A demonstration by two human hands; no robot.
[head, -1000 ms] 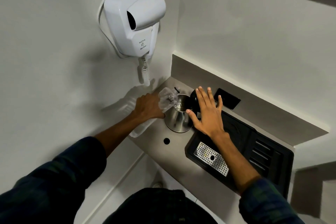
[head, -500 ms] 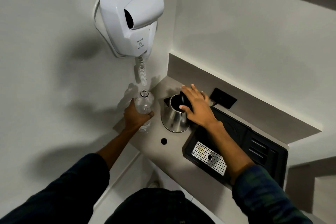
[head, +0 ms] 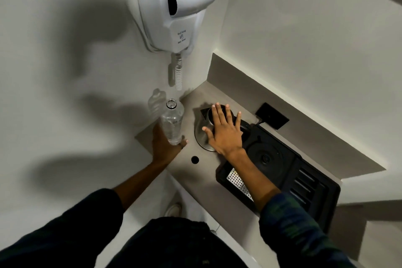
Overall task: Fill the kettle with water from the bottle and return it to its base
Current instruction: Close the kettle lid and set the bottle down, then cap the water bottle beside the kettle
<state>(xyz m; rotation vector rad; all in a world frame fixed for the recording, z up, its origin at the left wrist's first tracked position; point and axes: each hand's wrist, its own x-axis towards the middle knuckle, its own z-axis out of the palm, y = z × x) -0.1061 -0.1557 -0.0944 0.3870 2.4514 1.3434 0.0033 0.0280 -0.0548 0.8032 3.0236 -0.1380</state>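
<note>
A steel kettle (head: 201, 137) stands on the grey counter (head: 200, 180), left of its round black base (head: 264, 159) in a black tray. My right hand (head: 225, 131) lies flat on the kettle's black lid, fingers spread, hiding most of the top. An uncapped clear plastic bottle (head: 171, 123) stands upright at the counter's left edge by the wall. My left hand (head: 164, 148) is wrapped around its lower part.
A white wall-mounted hair dryer (head: 171, 4) with a coiled cord (head: 178, 74) hangs above the bottle. The black tray (head: 304, 183) holds a perforated metal grate (head: 238, 183). A round hole (head: 195, 159) sits in the counter. A black wall socket (head: 272, 118) lies behind the tray.
My left hand has brought the bottle from tilted over the kettle to upright at the counter's left. My right hand has pushed the lid down and now lies flat on it.
</note>
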